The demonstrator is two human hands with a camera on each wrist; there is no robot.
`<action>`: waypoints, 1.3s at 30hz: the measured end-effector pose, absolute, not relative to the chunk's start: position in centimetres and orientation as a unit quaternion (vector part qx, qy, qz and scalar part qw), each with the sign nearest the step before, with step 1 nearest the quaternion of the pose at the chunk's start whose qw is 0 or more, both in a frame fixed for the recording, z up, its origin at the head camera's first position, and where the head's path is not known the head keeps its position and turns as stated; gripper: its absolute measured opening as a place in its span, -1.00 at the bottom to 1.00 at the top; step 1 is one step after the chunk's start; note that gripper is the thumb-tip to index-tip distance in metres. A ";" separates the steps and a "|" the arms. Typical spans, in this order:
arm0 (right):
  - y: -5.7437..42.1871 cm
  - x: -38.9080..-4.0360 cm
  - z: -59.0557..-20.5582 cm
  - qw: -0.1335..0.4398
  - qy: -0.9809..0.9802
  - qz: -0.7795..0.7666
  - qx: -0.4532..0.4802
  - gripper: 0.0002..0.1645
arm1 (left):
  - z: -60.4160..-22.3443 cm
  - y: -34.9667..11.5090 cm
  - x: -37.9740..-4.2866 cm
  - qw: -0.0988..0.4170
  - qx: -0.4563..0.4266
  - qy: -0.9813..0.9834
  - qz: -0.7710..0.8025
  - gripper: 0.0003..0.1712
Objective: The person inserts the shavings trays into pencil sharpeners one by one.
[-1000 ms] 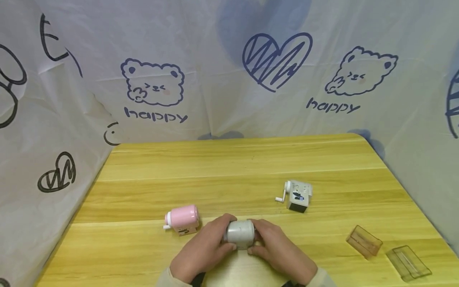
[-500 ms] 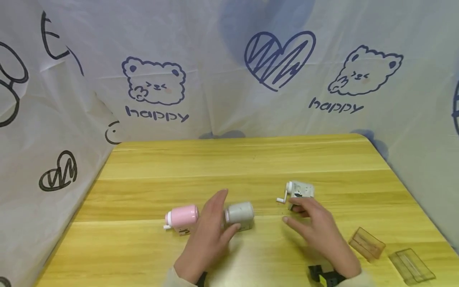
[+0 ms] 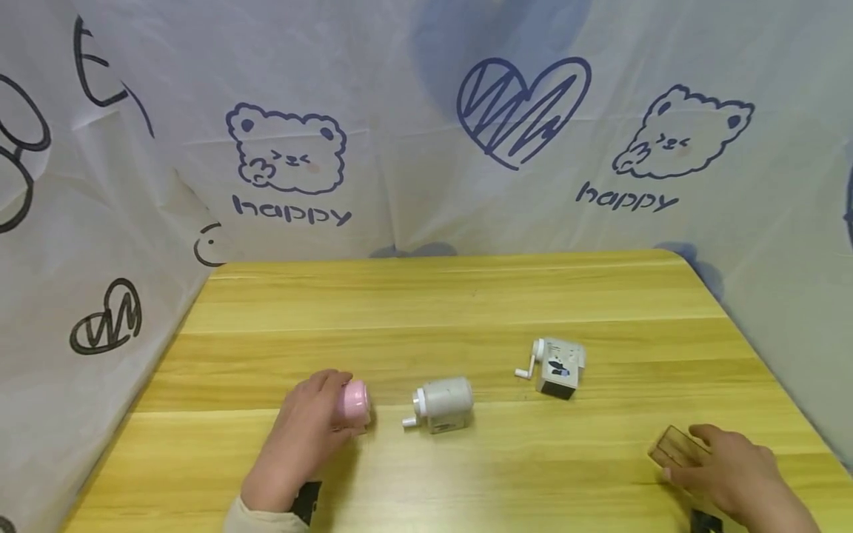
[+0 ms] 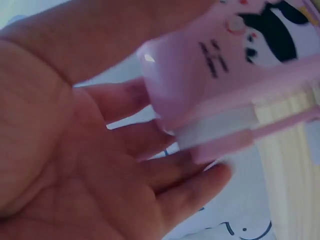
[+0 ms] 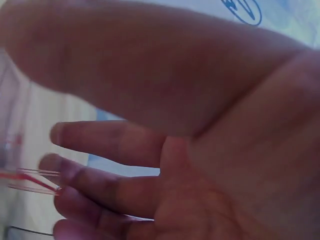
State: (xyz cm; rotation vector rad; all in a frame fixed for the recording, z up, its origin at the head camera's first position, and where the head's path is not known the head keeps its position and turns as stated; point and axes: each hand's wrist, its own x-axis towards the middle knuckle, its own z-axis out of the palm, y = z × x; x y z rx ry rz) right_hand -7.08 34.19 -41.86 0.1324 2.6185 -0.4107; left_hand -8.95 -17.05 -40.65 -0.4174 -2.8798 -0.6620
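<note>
My left hand (image 3: 303,426) holds the pink pencil sharpener (image 3: 356,403), thumb on the near side and fingers on the far side. The left wrist view shows its printed face (image 4: 215,65) and the crank end beyond the fingers. At the right, my right hand (image 3: 733,470) grips a clear orange-brown plastic tray (image 3: 673,448) between thumb and fingers; part of the tray is hidden under the hand. In the right wrist view, fingertips touch the edge of the tray (image 5: 32,180). A grey pencil sharpener (image 3: 446,403) stands between the hands, untouched, its crank to the left.
A white, boxy crank sharpener (image 3: 560,366) stands farther back, right of the grey one. The wooden table (image 3: 426,303) reaches a white cloth backdrop (image 3: 400,170) with drawn bears and hearts.
Both hands have left the grey sharpener, which now stands farther back on the table. The left hand moved left to the pink sharpener; the right went right to the tray, covering the second clear tray.
</note>
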 end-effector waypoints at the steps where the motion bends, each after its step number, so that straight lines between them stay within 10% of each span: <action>1: 34.2 -7.0 -42.1 0.249 0.955 -0.152 0.051 0.14 | -40.7 -17.2 -9.0 0.069 -0.131 -0.963 -0.225 -0.29; 33: 32.1 -8.3 -44.1 0.187 0.941 -0.283 0.011 -0.11 | -40.9 -18.0 -8.9 0.051 -0.144 -0.951 -0.270 -0.36; 39: 32.0 -7.9 -44.3 0.158 0.938 -0.308 -0.010 -0.10 | -40.3 -18.1 -8.9 -0.037 -0.139 -0.934 -0.326 -0.38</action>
